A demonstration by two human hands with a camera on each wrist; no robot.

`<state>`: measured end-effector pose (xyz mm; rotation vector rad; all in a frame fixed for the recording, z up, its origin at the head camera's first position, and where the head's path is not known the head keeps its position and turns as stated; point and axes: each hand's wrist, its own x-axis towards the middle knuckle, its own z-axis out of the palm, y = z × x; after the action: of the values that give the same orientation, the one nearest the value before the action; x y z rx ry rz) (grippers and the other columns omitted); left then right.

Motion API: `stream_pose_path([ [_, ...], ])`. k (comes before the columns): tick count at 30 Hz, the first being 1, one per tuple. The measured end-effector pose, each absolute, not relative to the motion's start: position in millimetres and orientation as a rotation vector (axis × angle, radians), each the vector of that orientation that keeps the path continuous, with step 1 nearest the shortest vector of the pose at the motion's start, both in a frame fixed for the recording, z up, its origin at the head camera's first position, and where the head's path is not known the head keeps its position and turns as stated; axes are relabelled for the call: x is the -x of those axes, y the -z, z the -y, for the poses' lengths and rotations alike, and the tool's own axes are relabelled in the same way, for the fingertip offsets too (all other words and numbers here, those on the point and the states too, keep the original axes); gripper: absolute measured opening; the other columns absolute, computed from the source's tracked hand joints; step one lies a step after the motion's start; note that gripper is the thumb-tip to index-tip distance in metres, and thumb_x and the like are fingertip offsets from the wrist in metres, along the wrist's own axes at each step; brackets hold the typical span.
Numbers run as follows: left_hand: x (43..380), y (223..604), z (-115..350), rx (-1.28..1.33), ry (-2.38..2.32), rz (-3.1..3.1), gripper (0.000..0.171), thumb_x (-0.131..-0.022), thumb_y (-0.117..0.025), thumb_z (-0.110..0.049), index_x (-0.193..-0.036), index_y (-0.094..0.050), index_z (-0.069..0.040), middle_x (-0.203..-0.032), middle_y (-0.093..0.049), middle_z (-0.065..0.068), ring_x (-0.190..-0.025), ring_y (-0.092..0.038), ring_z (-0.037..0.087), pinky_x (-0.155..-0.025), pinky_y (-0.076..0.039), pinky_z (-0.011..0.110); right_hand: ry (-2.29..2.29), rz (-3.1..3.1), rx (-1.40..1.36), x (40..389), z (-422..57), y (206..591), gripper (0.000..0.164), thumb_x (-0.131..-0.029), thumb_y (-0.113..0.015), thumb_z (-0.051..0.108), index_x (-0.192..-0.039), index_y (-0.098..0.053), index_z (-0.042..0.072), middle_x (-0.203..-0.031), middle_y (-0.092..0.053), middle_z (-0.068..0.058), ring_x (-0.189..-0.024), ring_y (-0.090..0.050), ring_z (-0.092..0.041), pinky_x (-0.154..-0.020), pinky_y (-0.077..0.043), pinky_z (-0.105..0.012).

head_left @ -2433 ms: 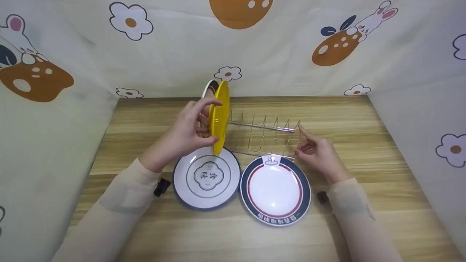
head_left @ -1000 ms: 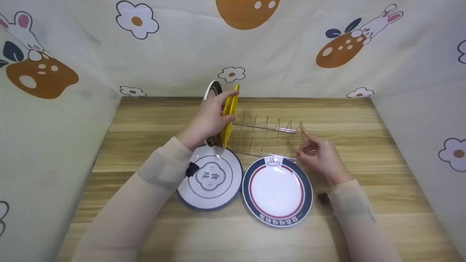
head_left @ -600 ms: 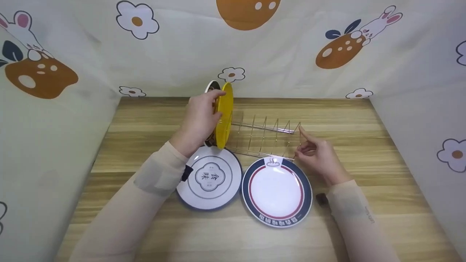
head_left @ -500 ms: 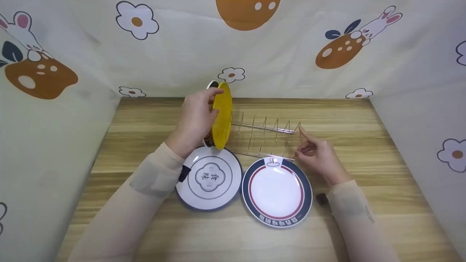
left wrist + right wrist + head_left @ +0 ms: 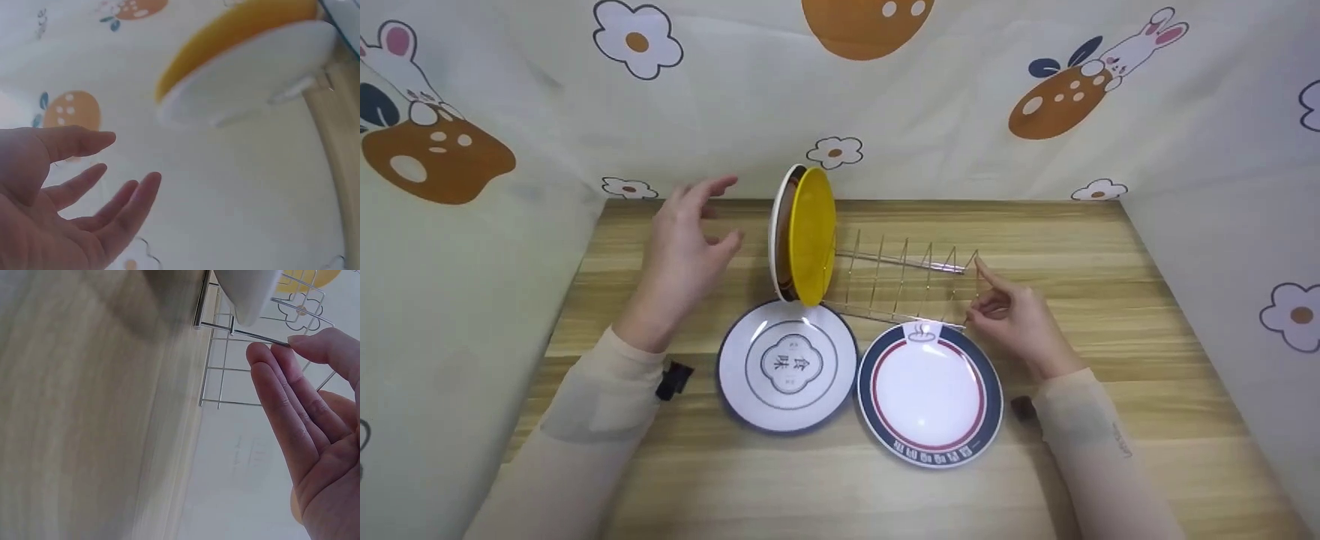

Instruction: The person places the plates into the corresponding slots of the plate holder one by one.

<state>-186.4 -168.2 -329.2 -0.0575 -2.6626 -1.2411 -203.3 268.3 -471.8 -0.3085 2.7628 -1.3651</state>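
In the head view a yellow plate (image 5: pixel 814 240) stands on edge in the left end of a wire dish rack (image 5: pixel 946 267). Close against its left side stands a white-rimmed plate (image 5: pixel 775 240) with a brown and black inner face. My left hand (image 5: pixel 679 240) is off to the left of both plates, thumb and fingers spread, holding nothing; the left wrist view shows the same gap between its fingers (image 5: pixel 126 216) and the plates. With thumb and fingertips, my right hand (image 5: pixel 1024 322) pinches the wire at the rack's right end.
Two plates lie flat in front of the rack: a white one with a blue rim (image 5: pixel 840 401) at left and one with a navy band (image 5: pixel 994 397) at right. A patterned cloth (image 5: pixel 720 97) backs the wooden table (image 5: pixel 780 487).
The yellow plate has swung right, then back left beside the white-rimmed plate. My left hand has let go of it and drawn away left. My right hand keeps its place on the rack.
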Motion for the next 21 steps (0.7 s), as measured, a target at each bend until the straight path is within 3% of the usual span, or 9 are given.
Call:
stream_pose_path([
  [8,175,387,211,-0.056,1.285,2.875,0.06,-0.093,-0.068,-0.004,-0.15,-0.05,-0.009,-0.147,-0.048,0.023,-0.127,-0.051,0.042,-0.102,-0.051,0.055,1.407,-2.735,0.304,202,-266,473,0.088,-0.085,-0.08,-0.001,-0.158,-0.041,0.027,-0.094,-0.076,-0.011,-0.09,-0.074,-0.023,-0.082,-0.062,-0.023],
  [12,165,415,223,-0.052,1.193,2.988,0.056,-0.094,-0.067,-0.009,-0.148,-0.052,-0.004,-0.145,-0.049,0.028,-0.128,-0.05,0.048,-0.104,-0.047,0.061,1.42,-2.721,0.293,202,-266,473,0.087,-0.085,-0.08,0.0,-0.158,-0.041,0.024,-0.094,-0.076,-0.012,-0.091,-0.074,-0.023,-0.083,-0.062,-0.023],
  [21,143,466,230,-0.056,0.987,3.146,0.064,-0.091,-0.076,-0.038,-0.142,-0.06,-0.003,-0.148,-0.045,0.035,-0.134,-0.034,0.051,-0.106,-0.039,0.067,1.425,-2.756,0.35,204,-268,473,0.085,-0.083,-0.081,-0.001,-0.157,-0.043,0.016,-0.091,-0.076,-0.011,-0.085,-0.074,-0.02,-0.08,-0.062,-0.024],
])
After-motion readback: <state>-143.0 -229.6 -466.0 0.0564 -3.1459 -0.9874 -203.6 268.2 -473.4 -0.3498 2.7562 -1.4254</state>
